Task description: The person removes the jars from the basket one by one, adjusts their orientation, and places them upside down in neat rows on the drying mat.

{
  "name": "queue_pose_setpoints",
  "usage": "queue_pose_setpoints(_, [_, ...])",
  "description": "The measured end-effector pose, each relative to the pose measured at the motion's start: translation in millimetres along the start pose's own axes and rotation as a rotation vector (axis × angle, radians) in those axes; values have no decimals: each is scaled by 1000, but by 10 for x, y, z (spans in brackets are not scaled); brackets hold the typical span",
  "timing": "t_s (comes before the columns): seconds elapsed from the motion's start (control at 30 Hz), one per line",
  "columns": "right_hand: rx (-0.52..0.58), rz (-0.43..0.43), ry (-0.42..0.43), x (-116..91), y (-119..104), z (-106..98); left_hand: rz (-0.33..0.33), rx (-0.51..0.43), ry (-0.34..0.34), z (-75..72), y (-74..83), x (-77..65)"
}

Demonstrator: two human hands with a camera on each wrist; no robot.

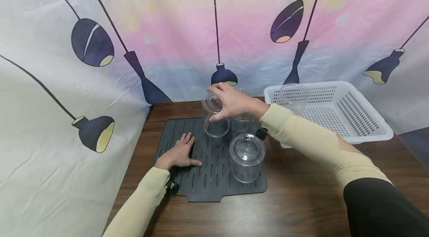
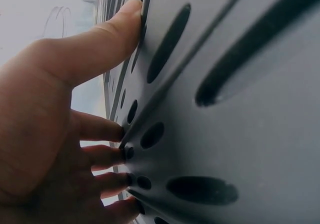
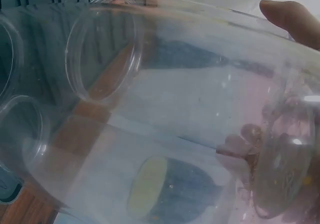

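My left hand [image 1: 181, 154] lies with spread fingers on the dark ribbed drying mat [image 1: 209, 188]; the left wrist view has its thumb [image 2: 107, 36] and fingertips against the slotted surface. Toward the back of the mat, my right hand [image 1: 232, 101] holds a clear cylindrical jar [image 1: 216, 127] round its top, thumb on the near side and fingers across the far side. Through clear walls in the right wrist view, fingers [image 3: 245, 144] appear blurred. Another clear jar [image 1: 242, 127] stands partly hidden under the right wrist. A third jar [image 1: 246, 171] stands at the mat's front right.
A white perforated basket [image 1: 368, 132] sits on the wooden table [image 1: 301, 199] at the right, with a clear jar [image 1: 293, 99] at its left end. Behind the table hangs a cloth [image 1: 181, 35] printed with lamps.
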State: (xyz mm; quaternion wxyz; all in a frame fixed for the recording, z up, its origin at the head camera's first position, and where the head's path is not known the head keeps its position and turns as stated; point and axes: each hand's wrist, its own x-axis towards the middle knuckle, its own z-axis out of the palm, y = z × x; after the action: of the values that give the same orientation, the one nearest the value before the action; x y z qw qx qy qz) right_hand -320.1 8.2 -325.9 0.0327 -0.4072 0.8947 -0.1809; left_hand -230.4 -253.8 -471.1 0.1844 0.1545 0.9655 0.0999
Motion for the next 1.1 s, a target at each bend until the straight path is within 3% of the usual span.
queue_pose_setpoints(0.57, [-69,-60,-50,84,-21,56,-10,-9,11,48,-18,12])
queue_pose_setpoints(1.1, [-129,-66,-147,109,-46,70,-11,-1,11,11,1,12])
